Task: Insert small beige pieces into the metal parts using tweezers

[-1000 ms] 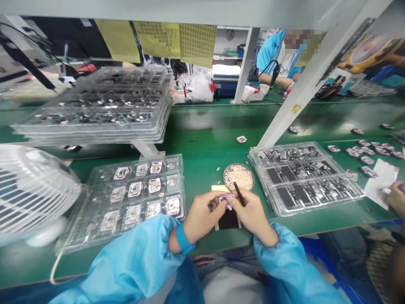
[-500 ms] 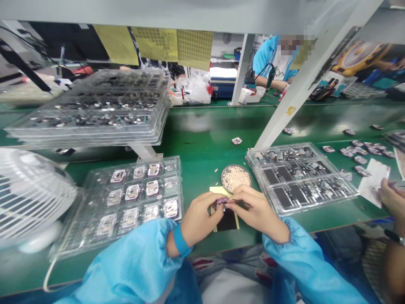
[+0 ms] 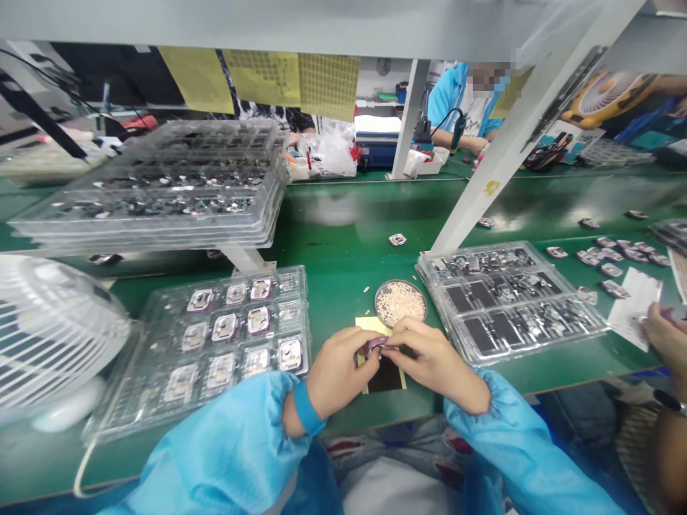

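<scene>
A small rounded device case with a purple rim (image 3: 374, 345) is pinched between the thumb and fingers of my left hand (image 3: 340, 372). My right hand (image 3: 432, 361) meets it from the other side, thumb and fingers pressed together at its edge. Whatever those right fingertips pinch is too small to make out. Beneath both hands lies a black pad with yellow edges (image 3: 394, 378). Just beyond them stands a round dish (image 3: 377, 306) of tiny beige pieces, with a few loose ones beside it.
Clear trays (image 3: 123, 400) with several cases lie left, near a white fan (image 3: 48, 336). At right sits a parts tray (image 3: 437, 297); a slanted post (image 3: 483, 164) rises behind it. Stacked trays (image 3: 161, 232) stand on a shelf. A co-worker's hand (image 3: 663, 332) is far right.
The purple-rimmed case has tilted slightly in my left fingers. My right fingers have shifted a little at its edge. The rest of the bench looks the same.
</scene>
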`<move>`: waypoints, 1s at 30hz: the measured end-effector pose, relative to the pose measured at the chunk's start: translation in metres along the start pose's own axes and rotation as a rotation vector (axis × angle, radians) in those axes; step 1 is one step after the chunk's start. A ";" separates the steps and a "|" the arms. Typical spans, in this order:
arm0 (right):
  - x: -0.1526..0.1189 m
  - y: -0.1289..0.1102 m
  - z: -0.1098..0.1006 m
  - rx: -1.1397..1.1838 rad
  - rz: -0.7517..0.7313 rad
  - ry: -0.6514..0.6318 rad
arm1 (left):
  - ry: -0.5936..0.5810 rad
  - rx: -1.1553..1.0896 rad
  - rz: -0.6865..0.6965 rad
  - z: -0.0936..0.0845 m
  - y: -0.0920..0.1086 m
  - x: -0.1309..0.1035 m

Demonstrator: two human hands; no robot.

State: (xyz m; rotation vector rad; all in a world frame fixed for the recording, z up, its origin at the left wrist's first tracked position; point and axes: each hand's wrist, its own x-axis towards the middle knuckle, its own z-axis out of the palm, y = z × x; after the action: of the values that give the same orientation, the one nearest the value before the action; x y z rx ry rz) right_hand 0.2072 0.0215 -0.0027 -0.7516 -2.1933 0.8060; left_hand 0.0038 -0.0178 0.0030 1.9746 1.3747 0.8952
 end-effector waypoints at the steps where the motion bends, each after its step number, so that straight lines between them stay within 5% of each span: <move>1: 0.000 0.000 0.000 0.009 0.002 -0.012 | -0.009 0.014 0.004 0.000 0.001 0.000; 5: 0.003 0.002 -0.003 0.077 0.055 -0.014 | -0.024 0.034 -0.010 -0.001 0.000 0.001; 9: 0.007 0.012 -0.003 -0.131 0.274 0.242 | 0.025 0.018 -0.071 0.000 -0.006 0.005; 12: 0.009 0.016 -0.002 -0.292 0.343 0.310 | 0.054 0.019 -0.102 -0.002 -0.008 0.007; 17: 0.001 0.003 -0.004 -0.127 0.309 0.371 | 0.005 0.235 0.003 -0.028 -0.006 0.021; 21: -0.020 -0.003 -0.003 0.066 0.276 0.367 | -0.035 0.398 -0.026 -0.068 -0.027 0.076; 24: -0.033 0.000 0.002 0.122 0.274 0.311 | -0.032 0.510 -0.210 -0.089 -0.057 0.137; 27: -0.036 0.002 0.002 0.162 0.284 0.273 | 0.009 0.594 -0.295 -0.086 -0.081 0.187; 30: -0.033 0.000 -0.002 0.207 0.262 0.293 | 0.036 0.672 -0.329 -0.061 -0.090 0.219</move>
State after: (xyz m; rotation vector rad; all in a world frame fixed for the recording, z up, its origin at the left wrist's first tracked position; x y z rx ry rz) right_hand 0.2285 -0.0006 -0.0149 -0.9954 -1.7453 0.9680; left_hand -0.0406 0.2222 0.0159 2.0835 2.1448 0.3320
